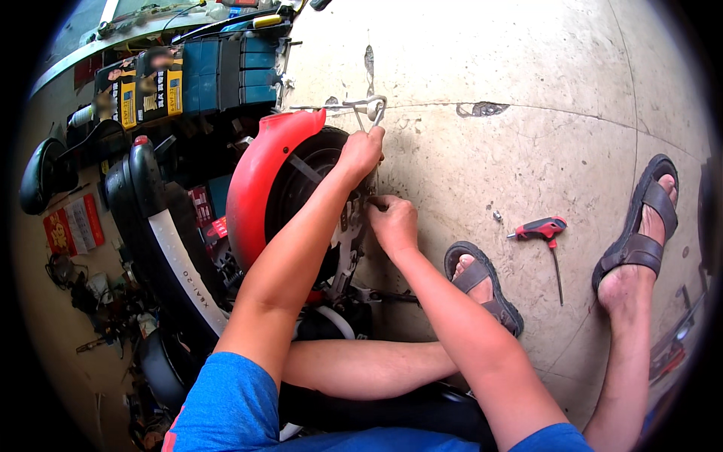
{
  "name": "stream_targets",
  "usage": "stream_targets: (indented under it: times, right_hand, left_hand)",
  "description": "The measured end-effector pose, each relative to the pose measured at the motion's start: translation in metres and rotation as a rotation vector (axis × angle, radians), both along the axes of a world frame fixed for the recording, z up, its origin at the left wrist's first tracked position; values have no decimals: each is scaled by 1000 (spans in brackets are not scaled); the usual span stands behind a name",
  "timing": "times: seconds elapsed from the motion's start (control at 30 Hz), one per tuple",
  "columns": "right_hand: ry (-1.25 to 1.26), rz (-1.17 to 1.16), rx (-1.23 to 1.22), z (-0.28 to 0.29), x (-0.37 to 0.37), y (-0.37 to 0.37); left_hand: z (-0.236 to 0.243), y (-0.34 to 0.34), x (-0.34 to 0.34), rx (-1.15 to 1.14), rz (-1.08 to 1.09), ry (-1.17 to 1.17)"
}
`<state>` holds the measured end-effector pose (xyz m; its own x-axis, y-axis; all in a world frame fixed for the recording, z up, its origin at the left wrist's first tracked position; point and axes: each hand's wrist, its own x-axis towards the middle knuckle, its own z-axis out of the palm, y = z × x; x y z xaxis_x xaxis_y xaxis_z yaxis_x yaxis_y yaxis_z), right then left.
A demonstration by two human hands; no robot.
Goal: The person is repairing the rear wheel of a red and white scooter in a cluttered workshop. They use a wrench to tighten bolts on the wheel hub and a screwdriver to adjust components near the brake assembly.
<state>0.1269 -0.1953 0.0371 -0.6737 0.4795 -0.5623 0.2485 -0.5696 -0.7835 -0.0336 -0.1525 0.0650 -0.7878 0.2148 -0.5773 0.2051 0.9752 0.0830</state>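
Note:
A scooter wheel point(301, 181) with a red fender point(252, 181) lies in front of me, a pale metal bracket point(370, 108) at its upper end. My left hand point(363, 154) is closed round a metal part just below that bracket. My right hand point(395, 222) is lower, fingertips pinched at the metal fork point(346, 256) beside the wheel; what they hold is hidden. A red and black T-handle hex key point(542, 228) lies on the floor to the right, near a small metal piece point(497, 217).
My sandalled feet point(640, 233) rest on the cracked pale floor point(527, 151). At left are a black scooter body point(151, 196), blue toolboxes point(218, 75), printed boxes point(139, 90) and scattered parts point(90, 316). More tools point(678, 339) lie at the far right.

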Motion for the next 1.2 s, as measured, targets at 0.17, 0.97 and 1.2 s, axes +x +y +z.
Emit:
stream_targets:
  times: [0.17,0.97,1.2]
  right_hand:
    - [24,17,42,0,-1,1]
    - [-43,108,-125,0,-4,6]
    - [-43,120,38,-12,-12,1]
  left_hand:
    - [2,-3,-2,44,24,-23]
    - [0,-5,-2,48,-10,28]
    - [2,-1,-2,24,14,-2]
